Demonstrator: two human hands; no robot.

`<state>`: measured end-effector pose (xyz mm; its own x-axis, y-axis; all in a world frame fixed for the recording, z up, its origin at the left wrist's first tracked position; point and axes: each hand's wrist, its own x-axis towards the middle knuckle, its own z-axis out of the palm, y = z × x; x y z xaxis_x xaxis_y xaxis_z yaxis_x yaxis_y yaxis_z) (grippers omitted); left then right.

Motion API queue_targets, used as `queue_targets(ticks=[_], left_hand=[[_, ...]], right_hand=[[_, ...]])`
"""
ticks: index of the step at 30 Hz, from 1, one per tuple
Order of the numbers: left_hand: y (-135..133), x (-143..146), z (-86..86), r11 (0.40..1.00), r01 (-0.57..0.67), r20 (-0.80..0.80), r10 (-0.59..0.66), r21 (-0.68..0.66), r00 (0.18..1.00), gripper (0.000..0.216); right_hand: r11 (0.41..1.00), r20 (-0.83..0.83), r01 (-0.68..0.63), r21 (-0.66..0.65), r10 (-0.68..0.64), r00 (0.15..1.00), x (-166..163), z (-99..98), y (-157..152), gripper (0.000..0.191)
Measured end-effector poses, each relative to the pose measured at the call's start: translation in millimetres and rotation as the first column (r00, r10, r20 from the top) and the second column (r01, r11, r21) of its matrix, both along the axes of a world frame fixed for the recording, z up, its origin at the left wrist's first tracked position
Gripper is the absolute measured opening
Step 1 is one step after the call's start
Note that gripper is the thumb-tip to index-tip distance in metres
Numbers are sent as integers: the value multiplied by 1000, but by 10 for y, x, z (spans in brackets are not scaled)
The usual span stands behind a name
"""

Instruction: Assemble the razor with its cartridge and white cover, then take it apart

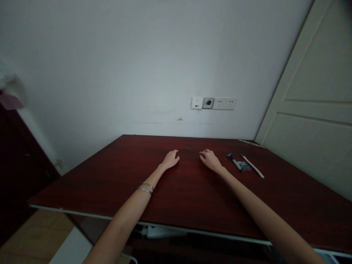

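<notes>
On the dark red wooden desk (110,187), my left hand (170,160) lies with its fingers stretched forward and thumb apart, nothing in it. My right hand (210,160) is a short way to the right, fingers apart and slightly bent, holding nothing. Nearest to my right hand is a razor (237,164) with a teal and grey handle, its head pointing away from me. A small clear packet (244,165) with teal bits inside lies beside it. Right of that is a long, thin white stick (253,167) with a dark tip; its kind is unclear.
Behind the desk, a white wall carries a row of sockets (224,103). A pale panelled door or cabinet (308,95) borders the right side. A flat strip (251,143) lies at the far right corner. Under the front edge is a white object (162,232).
</notes>
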<state>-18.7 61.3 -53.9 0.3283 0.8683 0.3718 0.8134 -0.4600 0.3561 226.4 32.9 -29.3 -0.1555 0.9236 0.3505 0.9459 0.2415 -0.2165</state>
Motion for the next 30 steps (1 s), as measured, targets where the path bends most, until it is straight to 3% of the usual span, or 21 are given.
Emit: queue_targets(ticks=[8,15,30], left_hand=[[-9,-15,-36,998,9,-141,-2,55,990,40],[7,-38,-50,999,-33,-181,25,-37,983,41],[16,-55,-65,1000,0,-151,2,12,988,36]], right_hand=[[1000,38,4,-20,-4,999,-139,-310,91,39],[1000,51,-18,-15,19,999,-132,-302,76,37],[995,109,-93,-44,97,989,-73,-278,57,43]])
